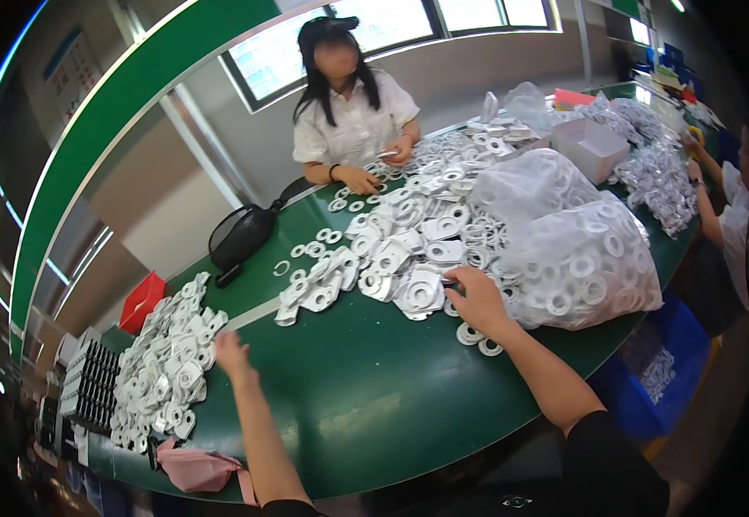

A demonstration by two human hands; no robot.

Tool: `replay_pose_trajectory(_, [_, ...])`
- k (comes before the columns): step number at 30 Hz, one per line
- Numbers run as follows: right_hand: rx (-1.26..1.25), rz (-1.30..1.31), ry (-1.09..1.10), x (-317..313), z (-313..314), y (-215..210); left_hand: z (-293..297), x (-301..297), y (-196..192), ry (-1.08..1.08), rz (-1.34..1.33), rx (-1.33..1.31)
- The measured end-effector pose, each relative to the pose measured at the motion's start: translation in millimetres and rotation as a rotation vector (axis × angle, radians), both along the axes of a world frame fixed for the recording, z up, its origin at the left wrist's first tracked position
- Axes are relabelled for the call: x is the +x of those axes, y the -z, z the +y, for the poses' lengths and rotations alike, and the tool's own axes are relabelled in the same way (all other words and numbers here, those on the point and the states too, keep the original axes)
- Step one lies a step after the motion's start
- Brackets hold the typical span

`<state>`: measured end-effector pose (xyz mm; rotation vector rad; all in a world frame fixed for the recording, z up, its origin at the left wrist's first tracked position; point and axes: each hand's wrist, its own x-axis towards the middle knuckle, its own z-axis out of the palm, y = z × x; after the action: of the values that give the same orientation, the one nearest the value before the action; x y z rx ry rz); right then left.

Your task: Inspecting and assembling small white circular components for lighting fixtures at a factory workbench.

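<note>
My left hand (pixel 235 355) is raised at the right edge of a heap of white ring-holed plastic parts (pixel 166 362). Its fingers look stretched out, and I see nothing held. Across the table, my right hand (pixel 480 303) reaches to a white plate with a round hole (pixel 420 291) at the near edge of the large middle pile (pixel 409 228). Thumb and fingers stand apart beside the plate's right edge; whether they touch it is unclear. Two white rings (pixel 478 338) lie just below that hand. A clear plastic bag (pixel 586 267) full of white rings rests to its right.
Green table (pixel 340 388) beneath everything. Opposite, a person (pixel 357 129) handles small white rings. Another person's arm (pixel 709 207) shows at far right. Also around: black bag (pixel 241 237), red bin (pixel 142 302), pink pouch (pixel 193 468), stacked black trays (pixel 90 386), translucent box (pixel 590 148), blue crate (pixel 676 332).
</note>
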<state>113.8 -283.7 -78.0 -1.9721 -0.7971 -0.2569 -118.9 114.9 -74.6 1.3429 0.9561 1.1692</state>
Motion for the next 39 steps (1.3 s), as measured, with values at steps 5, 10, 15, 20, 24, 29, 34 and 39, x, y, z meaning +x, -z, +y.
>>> replay_pose_trajectory(5, [-0.03,-0.016,-0.015,-6,0,-6,-19,66,28,0.17,0.688,0.571])
replay_pose_trajectory(10, [-0.222,-0.008,-0.002,3,-12,-2,-55,91,30,0.092,1.008,0.74])
replay_pose_trajectory(15, [-0.396,0.081,0.012,5,-18,-8,-117,81,-15,0.173,1.166,0.643])
replay_pose_trajectory(20, [-0.461,-0.118,-0.036,1,-18,-2,-173,52,-22,0.597,0.729,0.438])
replay_pose_trajectory(24, [-0.398,-0.092,0.029,-1,-16,-8,-234,49,-18,0.99,-0.058,-0.382])
replay_pose_trajectory(29, [0.087,-0.3,-0.104,-15,-2,-31,-259,59,13,1.085,-0.127,-0.621])
replay_pose_trajectory(34, [-0.002,-0.244,-0.626,-45,15,-18,-267,55,15,1.09,-0.353,-0.832])
replay_pose_trajectory(39, [0.012,-0.14,-0.777,-38,15,-14,-266,56,20,0.947,-0.246,-0.684])
